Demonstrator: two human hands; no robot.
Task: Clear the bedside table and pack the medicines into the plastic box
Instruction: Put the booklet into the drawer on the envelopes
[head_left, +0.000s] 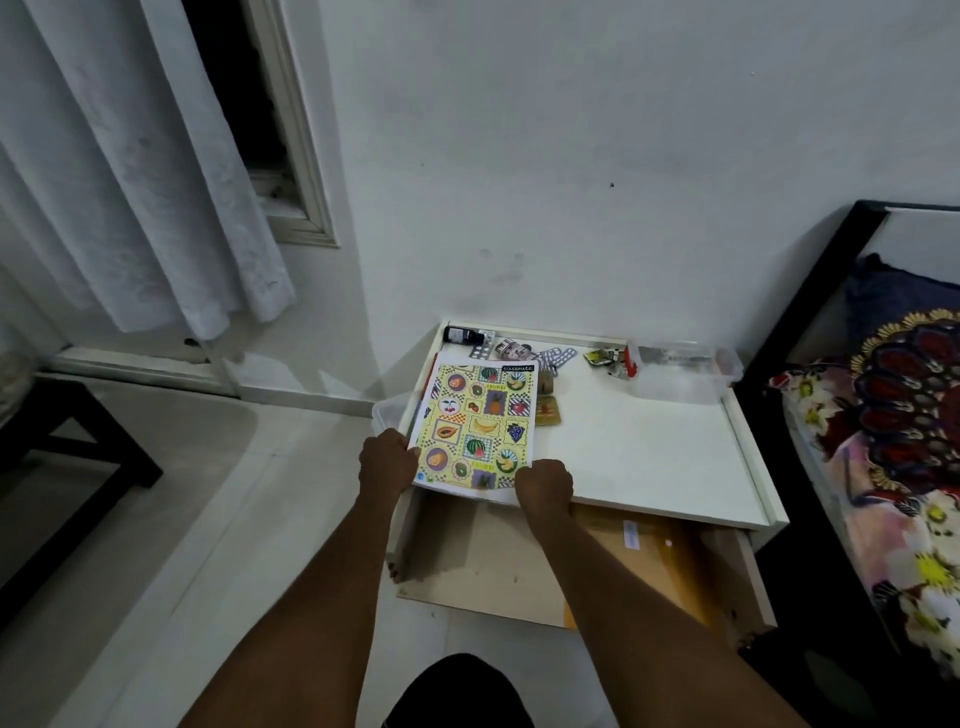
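A yellow notebook with fruit pictures (480, 428) and papers under it is held over the left front of the white bedside table (649, 452). My left hand (387, 460) grips its lower left corner, my right hand (543, 486) its lower right edge. Along the table's back edge lie a dark bottle (464, 335), blister strips of tablets (556, 357) and small packets (602, 357). A clear plastic box (685, 371) with a red clip stands at the back right. A small tan card (548, 410) lies beside the notebook.
The table's drawer (478, 561) is pulled out below my hands, with a brown envelope (644, 561) inside. A clear lid (389, 413) sticks out past the table's left side. A bed with a floral cover (893, 467) is at the right, a curtain (145, 197) at the left.
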